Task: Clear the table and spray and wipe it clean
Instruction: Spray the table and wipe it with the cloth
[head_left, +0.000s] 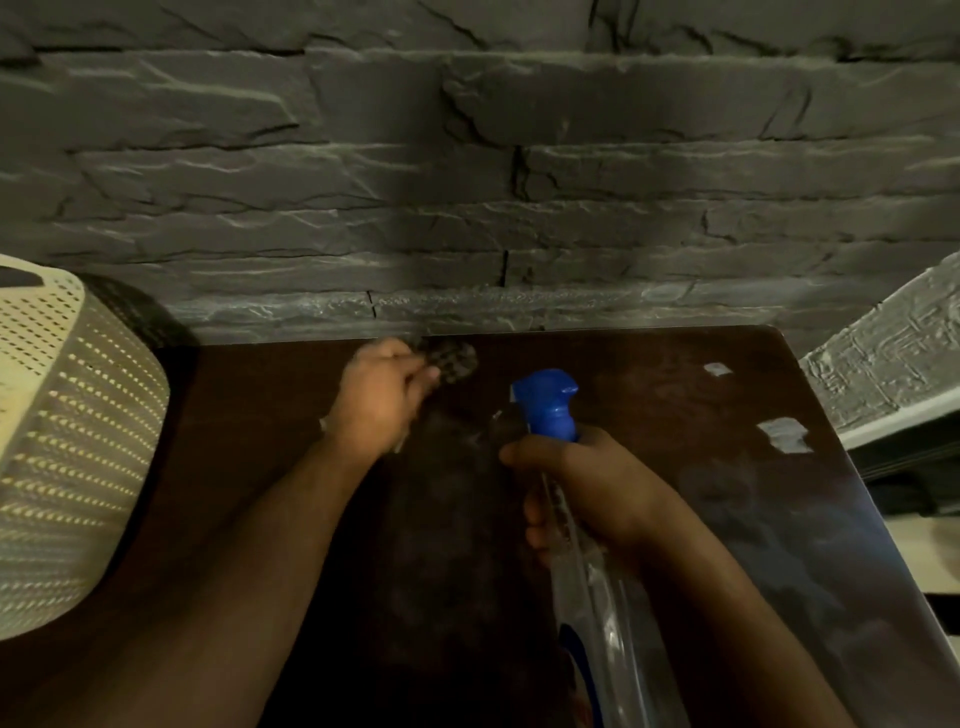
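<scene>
Now: cloth (456, 359) bunched at far edge of bench (649, 415), clenched in left hand (382, 397) and blurred. Spray bottle (582, 530) just right of cloth, nearer, gripped by right hand (587, 488), blue nozzle (548, 402) up. Perforated basket (72, 441) well left of cloth.

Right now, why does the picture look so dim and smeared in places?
Head view: dim light. The left hand and its cloth are motion-blurred; the table shows pale glare on its right side; the wide lens bends the table edges. The right hand with the spray bottle is sharper.
</scene>
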